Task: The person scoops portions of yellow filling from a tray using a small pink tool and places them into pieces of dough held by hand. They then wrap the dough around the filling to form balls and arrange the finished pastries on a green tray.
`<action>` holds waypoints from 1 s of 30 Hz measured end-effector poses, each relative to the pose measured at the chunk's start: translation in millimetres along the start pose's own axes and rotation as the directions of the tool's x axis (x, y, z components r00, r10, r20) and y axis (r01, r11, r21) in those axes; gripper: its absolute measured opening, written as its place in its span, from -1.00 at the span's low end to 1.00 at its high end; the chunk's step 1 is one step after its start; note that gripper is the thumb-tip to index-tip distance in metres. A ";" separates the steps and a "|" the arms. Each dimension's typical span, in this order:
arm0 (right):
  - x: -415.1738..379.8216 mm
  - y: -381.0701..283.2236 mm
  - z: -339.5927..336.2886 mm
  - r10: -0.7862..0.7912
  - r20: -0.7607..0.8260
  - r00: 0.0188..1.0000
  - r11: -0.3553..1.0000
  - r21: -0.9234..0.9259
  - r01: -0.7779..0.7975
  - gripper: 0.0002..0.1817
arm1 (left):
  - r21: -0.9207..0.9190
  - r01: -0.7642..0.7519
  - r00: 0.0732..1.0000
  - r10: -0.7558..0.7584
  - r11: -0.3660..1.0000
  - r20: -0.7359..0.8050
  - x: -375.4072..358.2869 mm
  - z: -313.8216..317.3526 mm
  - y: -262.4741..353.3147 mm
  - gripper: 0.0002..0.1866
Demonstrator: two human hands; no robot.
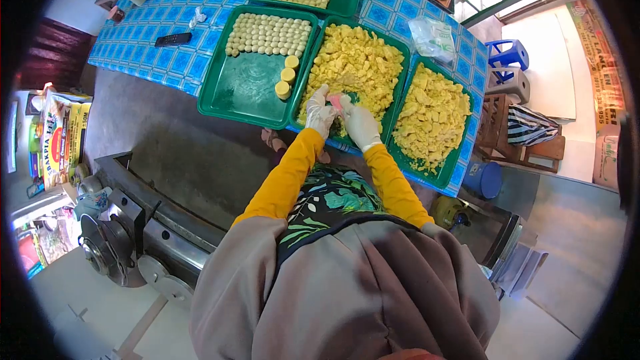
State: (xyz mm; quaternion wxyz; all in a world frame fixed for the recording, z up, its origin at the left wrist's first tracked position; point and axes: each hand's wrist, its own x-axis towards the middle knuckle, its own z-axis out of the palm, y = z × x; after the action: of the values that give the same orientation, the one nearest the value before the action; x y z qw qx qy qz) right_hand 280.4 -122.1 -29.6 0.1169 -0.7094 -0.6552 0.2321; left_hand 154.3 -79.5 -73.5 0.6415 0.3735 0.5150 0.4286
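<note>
Seen from above, a person in mustard sleeves and thin whitish gloves works over the middle green tray on a bench covered in blue-checked cloth. The tray is heaped with crumbly yellow dough, and both hands are at its near end, close beside each other.

A small pink item sits between the two sets of fingers: just to the right of the left hand and just to the left and ahead of the right hand. It is about equally near to both. Its long axis seems to slant slightly, but it is too small and too covered to be sure. The left fingers are bent in towards it, pointing away from the body; the right fingers reach in from the other side. Whether one hand or both grip it, and how far the fingers are closed, cannot be told.

Beside the left hand, the left tray holds rows of pale balls, with a short line of larger yellow rounds along the side nearest the middle tray. Beyond the right hand, the right tray holds more yellow dough in rough lumps.
</note>
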 end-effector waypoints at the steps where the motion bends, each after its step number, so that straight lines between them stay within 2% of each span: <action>1: -2.5 0.0 -3.6 0.048 0.034 0.998 0.999 0.015 -0.048 -0.69 | 0.036 0.022 1.000 -0.022 0.999 0.020 -0.8 -0.5 -1.0 -0.24; 2: -5.9 0.5 -6.8 0.098 0.068 0.993 0.995 0.030 -0.100 -0.67 | 0.037 0.017 1.000 -0.018 0.999 0.022 -0.6 -0.4 -2.0 -0.24; 3: -7.7 5.9 -6.0 0.096 0.062 0.993 0.995 0.031 -0.098 -0.67 | -0.006 0.039 0.999 -0.039 0.999 0.031 2.8 -1.4 -6.5 -0.28; 5: -11.2 17.6 -5.3 0.076 0.095 0.993 0.985 0.147 -0.090 -0.63 | -0.049 0.057 0.998 -0.055 0.997 0.038 12.2 -5.5 -14.7 -0.32; 6: -16.2 18.8 -13.1 0.074 0.094 0.993 0.985 0.146 -0.087 -0.63 | 0.258 -0.052 0.996 0.030 0.965 0.087 17.7 -7.9 -17.9 -0.36; 7: -24.7 20.3 -23.7 0.024 0.071 0.997 0.971 0.235 -0.040 -0.66 | 0.531 -0.164 0.983 0.091 0.831 0.161 15.0 -7.0 -11.0 -0.41; 8: -31.0 22.1 -34.0 -0.022 0.043 0.999 0.947 0.320 0.007 -0.67 | 0.529 -0.163 0.983 0.088 0.833 0.164 13.6 -4.7 -4.2 -0.41; 9: -34.3 34.0 -31.0 -0.068 -0.029 0.997 0.938 0.338 0.074 -0.65 | 0.737 -0.261 0.963 0.117 0.624 0.242 3.2 1.5 28.6 -0.45; 10: -36.1 35.4 -32.6 -0.059 -0.028 0.998 0.940 0.335 0.065 -0.65 | 0.867 -0.349 0.937 0.121 0.355 0.328 -1.9 5.7 43.0 -0.49; 11: -36.9 36.9 -34.8 0.004 -0.041 0.999 0.968 0.252 0.006 -0.65 | 0.858 -0.339 0.940 0.113 0.386 0.321 16.7 3.3 19.6 -0.59; 12: -37.8 35.7 -38.3 0.066 -0.061 0.996 0.984 0.170 -0.055 -0.65 | 0.855 -0.345 0.938 0.111 0.387 0.328 16.2 3.4 23.7 -0.59; 14: -42.7 17.4 -48.7 0.065 -0.106 0.992 0.989 0.140 -0.050 -0.65 | 0.853 -0.389 0.920 0.097 0.347 0.380 14.1 3.5 44.0 -0.60; 16: -43.1 10.8 -50.7 0.125 -0.014 0.992 0.990 0.067 -0.124 -0.62 | 0.832 -0.420 0.903 0.072 0.361 0.424 14.3 -2.5 47.0 -0.53; 17: -46.6 8.9 -49.3 0.073 -0.088 0.993 0.996 0.059 -0.068 -0.64 | 0.846 -0.349 0.937 0.119 0.402 0.330 8.2 -4.4 44.4 -0.50; 18: -49.5 2.7 -55.2 0.071 -0.079 0.994 0.996 0.062 -0.066 -0.64 | 0.852 -0.274 0.961 0.157 0.446 0.226 4.9 -7.8 36.4 -0.47; 19: -51.4 -7.8 -68.9 0.085 -0.039 0.996 0.996 -0.026 -0.086 -0.66 | 0.768 -0.240 0.970 0.120 0.594 0.210 5.5 -9.4 32.5 -0.43; 20: -52.5 -13.7 -75.1 0.104 -0.001 0.995 0.988 -0.115 -0.103 -0.67 | 0.771 -0.229 0.973 0.113 0.594 0.202 3.7 -11.6 27.5 -0.43; 21: -50.3 -7.7 -63.7 0.107 0.006 0.994 0.988 -0.113 -0.106 -0.67 | 0.807 -0.209 0.978 0.123 0.553 0.170 -5.3 -10.5 34.2 -0.42; 22: -43.9 -0.1 -50.0 0.053 -0.014 0.998 0.986 -0.159 -0.055 -0.69 | 0.837 -0.193 0.980 0.139 0.511 0.141 -9.8 -9.6 34.8 -0.40; 23: -39.2 8.8 -38.5 -0.003 -0.035 0.999 0.978 -0.206 -0.004 -0.70 | 0.791 -0.233 0.972 0.169 0.566 0.166 -11.6 -13.6 29.3 -0.43; 24: -37.7 7.1 -36.3 -0.003 -0.033 0.999 0.978 -0.206 -0.004 -0.70 | 0.791 -0.231 0.972 0.167 0.567 0.164 -13.7 -15.4 17.5 -0.43; 26: -30.1 -3.3 -33.9 0.038 0.061 0.997 0.992 -0.126 -0.030 -0.71 | 0.780 -0.271 0.961 0.197 0.564 0.192 -14.9 -18.1 2.1 -0.57; 27: -32.1 -7.9 -35.7 0.045 0.075 0.996 0.993 -0.111 -0.036 -0.69 | 0.766 -0.265 0.964 0.161 0.586 0.211 -18.5 -17.2 13.3 -0.65; 28: -34.9 -8.2 -32.9 0.041 0.084 0.996 0.993 -0.111 -0.031 -0.69 | 0.767 -0.256 0.967 0.158 0.588 0.202 -22.8 -17.9 20.6 -0.65; 30: -36.9 -9.3 -32.4 0.007 0.014 1.000 0.998 -0.061 -0.006 -0.68 | 0.692 -0.212 0.969 0.057 0.691 0.240 -27.4 -16.3 29.9 -0.72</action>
State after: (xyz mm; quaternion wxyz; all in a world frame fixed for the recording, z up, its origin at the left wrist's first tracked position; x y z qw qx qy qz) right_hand 286.6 -152.9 9.3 0.0900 -0.7131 -0.6604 0.2175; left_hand 130.6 -94.0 -39.7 0.4621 0.6702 0.5444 0.2024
